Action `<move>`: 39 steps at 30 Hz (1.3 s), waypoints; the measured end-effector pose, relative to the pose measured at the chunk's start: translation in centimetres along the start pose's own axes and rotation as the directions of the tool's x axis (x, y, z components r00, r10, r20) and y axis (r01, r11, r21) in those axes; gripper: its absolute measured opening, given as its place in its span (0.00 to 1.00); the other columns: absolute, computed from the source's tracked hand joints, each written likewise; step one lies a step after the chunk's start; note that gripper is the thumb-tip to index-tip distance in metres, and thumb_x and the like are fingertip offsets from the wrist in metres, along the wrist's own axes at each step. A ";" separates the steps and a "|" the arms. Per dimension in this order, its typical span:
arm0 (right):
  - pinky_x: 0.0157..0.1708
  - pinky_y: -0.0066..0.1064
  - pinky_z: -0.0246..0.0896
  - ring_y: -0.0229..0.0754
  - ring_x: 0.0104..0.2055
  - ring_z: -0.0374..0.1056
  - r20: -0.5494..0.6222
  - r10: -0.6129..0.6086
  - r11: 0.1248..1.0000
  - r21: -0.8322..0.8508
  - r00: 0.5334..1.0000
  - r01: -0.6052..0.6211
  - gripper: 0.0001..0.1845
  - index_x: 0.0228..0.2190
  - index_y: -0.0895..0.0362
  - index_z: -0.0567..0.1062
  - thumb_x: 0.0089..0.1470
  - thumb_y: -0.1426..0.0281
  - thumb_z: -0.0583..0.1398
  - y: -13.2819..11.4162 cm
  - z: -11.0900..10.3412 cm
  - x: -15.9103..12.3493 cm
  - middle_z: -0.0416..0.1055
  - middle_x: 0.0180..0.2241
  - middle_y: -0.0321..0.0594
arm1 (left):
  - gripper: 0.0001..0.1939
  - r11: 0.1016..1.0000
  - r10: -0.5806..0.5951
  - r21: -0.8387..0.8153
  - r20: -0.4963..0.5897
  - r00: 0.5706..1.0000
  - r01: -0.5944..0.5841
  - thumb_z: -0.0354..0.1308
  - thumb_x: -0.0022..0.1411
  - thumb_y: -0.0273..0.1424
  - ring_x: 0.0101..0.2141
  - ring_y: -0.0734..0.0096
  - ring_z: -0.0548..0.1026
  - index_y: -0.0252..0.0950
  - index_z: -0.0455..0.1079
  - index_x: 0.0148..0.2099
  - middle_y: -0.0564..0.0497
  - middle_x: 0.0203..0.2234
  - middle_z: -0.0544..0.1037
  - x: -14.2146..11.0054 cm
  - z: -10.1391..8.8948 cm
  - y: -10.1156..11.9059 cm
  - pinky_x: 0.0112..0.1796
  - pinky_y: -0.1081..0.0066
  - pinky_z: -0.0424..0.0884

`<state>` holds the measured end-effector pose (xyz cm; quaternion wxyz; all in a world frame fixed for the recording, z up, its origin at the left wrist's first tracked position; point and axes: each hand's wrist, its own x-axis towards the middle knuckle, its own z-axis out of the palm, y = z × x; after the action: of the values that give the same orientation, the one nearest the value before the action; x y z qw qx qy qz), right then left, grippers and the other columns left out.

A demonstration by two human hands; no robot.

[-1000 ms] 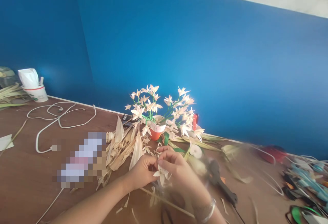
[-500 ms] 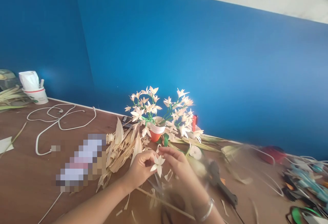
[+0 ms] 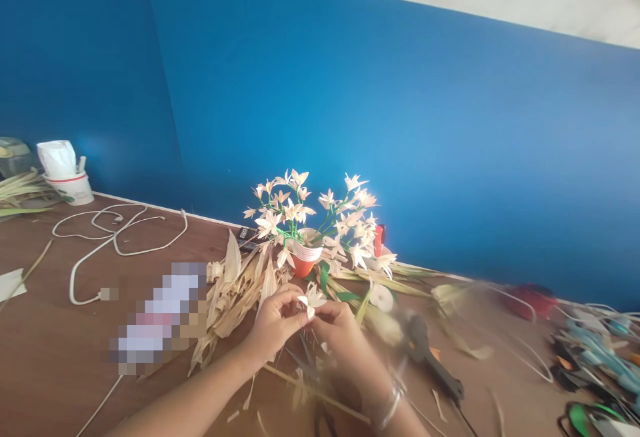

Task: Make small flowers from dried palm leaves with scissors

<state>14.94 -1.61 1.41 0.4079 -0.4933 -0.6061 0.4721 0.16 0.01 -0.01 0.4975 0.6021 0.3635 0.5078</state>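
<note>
A small cream flower [image 3: 312, 299], its pointed petals looking like dried husk, is pinched between my two hands. My left hand [image 3: 278, 320] grips it from the left with thumb and bent fingers. From the right, my right hand [image 3: 341, 334] closes thumb and fingertips on its side; a band circles that wrist. Right behind stands an orange and white cup [image 3: 306, 260] holding green-stemmed husk flowers [image 3: 293, 209]. A pile of dry husks [image 3: 240, 297] lies left of my hands. Beneath my hands, scissor-like blades on the table are partly hidden.
A black glue gun [image 3: 434, 360] lies to the right, beside a white roll [image 3: 381, 298]. White cables [image 3: 115, 240] and a blurred-out object [image 3: 157, 317] are on the left, near a white tub [image 3: 70, 187]. Tools [image 3: 595, 357] crowd the far right. A blue partition [image 3: 400, 124] rises behind.
The flower has moved slightly up and turned, its petals now facing upward. My right hand has shifted lower and its fingers have curled in against the flower beside my left hand.
</note>
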 end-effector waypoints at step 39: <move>0.28 0.27 0.51 0.36 0.26 0.55 0.193 -0.111 0.991 -0.054 0.975 0.124 0.14 0.19 0.58 0.75 0.53 0.66 0.58 -0.7 -0.4 -0.4 0.62 0.22 0.34 | 0.08 0.998 -0.038 -0.047 0.220 0.975 0.050 0.66 0.47 0.30 0.30 0.73 0.65 0.34 0.70 0.24 0.52 0.32 0.65 0.3 -0.8 0.7 0.33 0.74 0.61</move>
<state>15.24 -1.95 2.19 0.3591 -0.4226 -0.6856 0.4716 -0.62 0.31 0.71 0.5612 0.6331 0.3064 0.4364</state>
